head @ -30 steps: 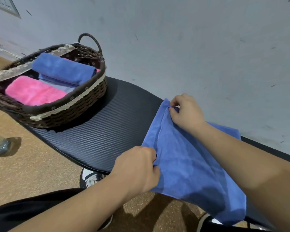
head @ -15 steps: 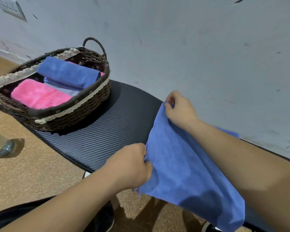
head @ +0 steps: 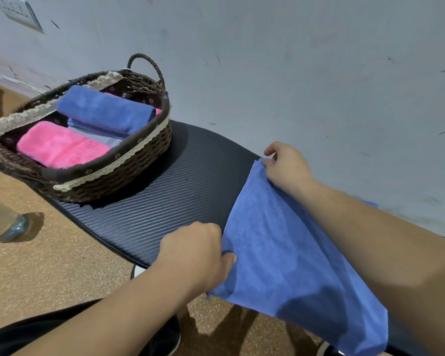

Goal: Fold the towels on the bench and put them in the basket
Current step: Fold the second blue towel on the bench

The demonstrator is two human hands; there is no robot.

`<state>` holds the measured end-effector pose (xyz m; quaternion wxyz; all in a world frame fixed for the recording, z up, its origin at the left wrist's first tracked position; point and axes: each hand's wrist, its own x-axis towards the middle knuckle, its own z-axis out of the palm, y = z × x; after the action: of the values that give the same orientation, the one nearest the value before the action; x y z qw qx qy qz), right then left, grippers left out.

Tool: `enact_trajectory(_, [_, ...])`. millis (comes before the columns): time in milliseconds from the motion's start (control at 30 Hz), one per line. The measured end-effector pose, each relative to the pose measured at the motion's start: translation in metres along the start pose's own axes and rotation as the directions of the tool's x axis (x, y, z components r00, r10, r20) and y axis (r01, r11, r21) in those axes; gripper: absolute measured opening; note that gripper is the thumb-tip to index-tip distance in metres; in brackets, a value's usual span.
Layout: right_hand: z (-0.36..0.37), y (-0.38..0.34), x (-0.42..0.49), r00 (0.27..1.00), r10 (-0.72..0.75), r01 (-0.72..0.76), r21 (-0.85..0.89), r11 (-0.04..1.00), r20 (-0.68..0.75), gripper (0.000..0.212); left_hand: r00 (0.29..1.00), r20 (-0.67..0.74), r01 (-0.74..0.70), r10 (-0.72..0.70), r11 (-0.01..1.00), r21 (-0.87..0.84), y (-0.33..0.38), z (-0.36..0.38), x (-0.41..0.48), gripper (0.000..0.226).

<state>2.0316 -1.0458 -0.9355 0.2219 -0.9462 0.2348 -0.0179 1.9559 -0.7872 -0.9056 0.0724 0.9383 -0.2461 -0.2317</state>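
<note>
Hands first: left hand [head: 198,255] is clenched on the near corner of the blue towel [head: 288,258], right hand [head: 287,167] is pinched on the far corner by the wall, w/ the edge btwn them held taut above the bench [head: 165,201] and the rest draped off the front edge. For a clean fold, both corners should be carried across together, kept level, and matched to the opposite edge before being pressed flat; the basket [head: 108,181], already stocked w/ a pink towel [head: 59,145] and a folded blue towel [head: 106,111], is well apart to the left. Vs. 1 s ago, the held edge is pulled straighter and lifted, w/ the slack fold near the left hand gone.
</note>
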Motion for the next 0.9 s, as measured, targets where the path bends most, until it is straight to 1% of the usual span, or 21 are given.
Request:
enact_trajectory(67, [-0.001,0.001,-0.002,0.997,-0.042,0.040,-0.034,0.999,-0.065,0.036,0.998,-0.060,0.008,-0.007,1.000,0.017,0.002,-0.004,0.000,0.040])
enact_trajectory(133, [-0.006,0.004,-0.014,0.990,-0.089,0.087,-0.025,0.996,-0.112,0.040,0.991,-0.127,-0.033,0.041,0.997,0.067,0.006,-0.007,-0.004,0.044])
enact_trajectory(200, [-0.014,0.014,-0.032,0.991,-0.118,0.116,-0.033,0.993,-0.068,0.041,0.962,-0.211,-0.135,0.171,0.975,0.175,0.014,-0.006,-0.010,0.039])
enact_trajectory(233, [-0.020,0.021,-0.043,0.992,-0.125,0.123,-0.068,0.990,-0.030,0.041,0.948,-0.219,-0.185,0.231,0.959,0.213,0.020,-0.003,-0.015,0.039])
enact_trajectory(267, [-0.024,0.033,-0.056,0.993,-0.119,0.119,-0.129,0.984,0.006,0.043,0.943,-0.190,-0.229,0.274,0.946,0.231,0.027,0.002,-0.020,0.044])
enact_trajectory(300, [-0.029,0.047,-0.069,0.994,-0.097,0.103,-0.212,0.972,0.040,0.049,0.946,-0.130,-0.263,0.296,0.938,0.225,0.035,0.009,-0.027,0.053])
enact_trajectory(333, [-0.033,0.062,-0.083,0.996,-0.056,0.077,-0.304,0.950,0.074,0.059,0.955,-0.051,-0.278,0.294,0.940,0.199,0.044,0.016,-0.033,0.064])
enact_trajectory(367, [-0.036,0.078,-0.095,0.994,0.003,0.039,-0.378,0.925,0.111,0.070,0.962,0.033,-0.274,0.272,0.948,0.163,0.052,0.022,-0.040,0.074])
enact_trajectory(400, [-0.038,0.093,-0.107,0.987,0.074,-0.007,-0.418,0.908,0.144,0.075,0.965,0.106,-0.253,0.240,0.958,0.137,0.059,0.027,-0.044,0.080])
enact_trajectory(433, [-0.039,0.108,-0.118,0.975,0.140,-0.054,-0.423,0.905,0.174,0.075,0.966,0.152,-0.227,0.207,0.966,0.126,0.063,0.031,-0.045,0.083])
enact_trajectory(500, [-0.042,0.129,-0.138,0.949,0.223,-0.122,-0.392,0.912,0.224,0.074,0.971,0.182,-0.181,0.157,0.976,0.121,0.069,0.034,-0.039,0.085])
enact_trajectory(567, [-0.048,0.135,-0.154,0.935,0.264,-0.160,-0.385,0.909,0.236,0.077,0.975,0.183,-0.147,0.122,0.981,0.127,0.071,0.034,-0.026,0.085])
enact_trajectory(667, [-0.060,0.132,-0.173,0.899,0.362,-0.210,-0.483,0.850,0.246,0.089,0.982,0.144,-0.149,0.120,0.966,0.213,0.073,0.036,0.004,0.083])
enact_trajectory(733, [-0.069,0.125,-0.186,0.852,0.460,-0.252,-0.574,0.779,0.249,0.099,0.977,0.087,-0.213,0.196,0.934,0.286,0.074,0.034,0.029,0.081])
enact_trajectory(833, [-0.082,0.120,-0.206,0.783,0.563,-0.286,-0.651,0.703,0.264,0.109,0.940,-0.009,-0.311,0.340,0.870,0.382,0.079,0.030,0.064,0.075])
enact_trajectory(867, [-0.088,0.118,-0.211,0.757,0.587,-0.276,-0.673,0.686,0.288,0.108,0.934,-0.046,-0.303,0.353,0.855,0.421,0.085,0.029,0.071,0.074])
enact_trajectory(900, [-0.095,0.116,-0.215,0.737,0.596,-0.243,-0.698,0.673,0.318,0.103,0.931,-0.088,-0.277,0.354,0.843,0.462,0.093,0.028,0.073,0.074])
